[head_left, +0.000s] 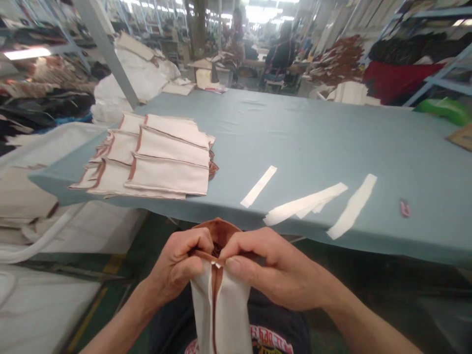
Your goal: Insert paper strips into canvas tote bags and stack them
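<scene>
Close to my body hangs a cream fabric piece with brown edging (232,305), its top rim pulled open and a brown inner side showing. My left hand (182,260) pinches the rim left of the central seam. On the other side of that seam, my right hand (265,265) grips the same rim between thumb and fingers. Small white bits show at the seam between my thumbs. The lower end of the piece runs out of view.
A blue-green covered table (295,142) lies ahead, its front edge just beyond my hands. Stacked cream pieces (169,172) lie at left. White strips (352,206) and a small pink object (404,208) are at right. A slanted post (106,49) stands behind; a person (282,51) sits farther back.
</scene>
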Available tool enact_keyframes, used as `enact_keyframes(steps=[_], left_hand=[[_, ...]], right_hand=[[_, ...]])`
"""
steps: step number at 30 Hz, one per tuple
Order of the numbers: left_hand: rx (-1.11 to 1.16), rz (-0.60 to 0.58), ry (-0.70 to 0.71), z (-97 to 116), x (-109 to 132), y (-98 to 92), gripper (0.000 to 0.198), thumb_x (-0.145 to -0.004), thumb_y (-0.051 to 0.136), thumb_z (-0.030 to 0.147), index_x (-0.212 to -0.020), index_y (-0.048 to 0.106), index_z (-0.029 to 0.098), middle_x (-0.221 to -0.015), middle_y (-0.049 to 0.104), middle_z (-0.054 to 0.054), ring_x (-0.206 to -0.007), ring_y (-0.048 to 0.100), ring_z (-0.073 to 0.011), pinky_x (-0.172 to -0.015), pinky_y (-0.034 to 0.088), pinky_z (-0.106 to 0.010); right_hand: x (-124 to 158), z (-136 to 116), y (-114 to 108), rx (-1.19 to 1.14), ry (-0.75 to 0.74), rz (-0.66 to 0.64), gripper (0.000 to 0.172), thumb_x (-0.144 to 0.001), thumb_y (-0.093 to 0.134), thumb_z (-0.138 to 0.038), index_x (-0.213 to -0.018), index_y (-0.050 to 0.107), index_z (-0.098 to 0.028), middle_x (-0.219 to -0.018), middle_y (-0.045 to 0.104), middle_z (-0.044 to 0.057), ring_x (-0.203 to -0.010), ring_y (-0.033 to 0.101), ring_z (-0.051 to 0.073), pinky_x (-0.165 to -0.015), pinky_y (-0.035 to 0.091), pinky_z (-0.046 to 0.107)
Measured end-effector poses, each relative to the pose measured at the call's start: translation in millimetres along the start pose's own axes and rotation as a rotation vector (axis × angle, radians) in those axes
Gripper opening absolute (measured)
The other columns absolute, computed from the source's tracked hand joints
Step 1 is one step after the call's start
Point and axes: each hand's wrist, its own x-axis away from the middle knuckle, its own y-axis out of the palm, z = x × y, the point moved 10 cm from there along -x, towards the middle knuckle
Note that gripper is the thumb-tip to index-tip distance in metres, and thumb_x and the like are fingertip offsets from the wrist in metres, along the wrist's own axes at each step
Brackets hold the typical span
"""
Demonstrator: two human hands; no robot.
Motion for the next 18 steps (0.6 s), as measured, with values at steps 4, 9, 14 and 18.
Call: enact_keyframes(steps=[4, 9, 14, 18], left_hand=[[-0.085, -0.129, -0.013, 26.4, 0.0, -1.2, 0.063, -0.112, 0.038, 0.064, -0.068, 0.053, 0.022, -0.065, 0.053, 0.002, -0.059, 0.048, -0.0158, -0.057, 0.040, -0.029], [-0.329, -0.293, 0.006, 64.8, -4.8, 8.0, 0.062, -0.118, 0.023, 0.046, -0.072, 0.057, 0.022, -0.069, 0.060, 0.001, -0.067, 0.056, -0.0173, -0.067, 0.049, -0.027], [-0.549, -0.354, 0.096, 73.8, 0.5, 15.4, 0.046, -0.117, 0.037, 0.030, -0.075, 0.055, 0.022, -0.069, 0.061, 0.005, -0.062, 0.057, -0.0128, -0.061, 0.042, -0.025], [-0.651, -0.341, 0.178, 70.5, 11.7, 15.4, 0.041, -0.119, 0.037, 0.029, -0.086, 0.061, 0.023, -0.076, 0.068, 0.003, -0.068, 0.063, -0.0149, -0.065, 0.043, -0.029]], right_hand=[[-0.6, -26.3, -0.6, 0.164, -0.215, 0.044, 0.016, -0.103, 0.063, -0.018, -0.090, 0.073, -0.016, -0.076, 0.067, -0.003, -0.065, 0.054, 0.009, -0.063, 0.041, 0.021], [5.1, -49.7, 3.4, 0.466, -0.359, 0.085, 0.017, -0.107, 0.060, -0.014, -0.094, 0.071, -0.017, -0.087, 0.078, 0.003, -0.077, 0.066, 0.014, -0.074, 0.046, 0.025], [10.5, -46.2, -1.3, 0.577, -0.351, 0.108, 0.017, -0.108, 0.063, -0.018, -0.092, 0.070, -0.018, -0.085, 0.077, 0.003, -0.077, 0.069, 0.016, -0.071, 0.046, 0.026], [12.1, -33.4, -5.8, 0.461, -0.340, 0.092, 0.015, -0.107, 0.061, -0.015, -0.097, 0.072, -0.016, -0.085, 0.077, 0.003, -0.076, 0.069, 0.014, -0.070, 0.046, 0.023]])
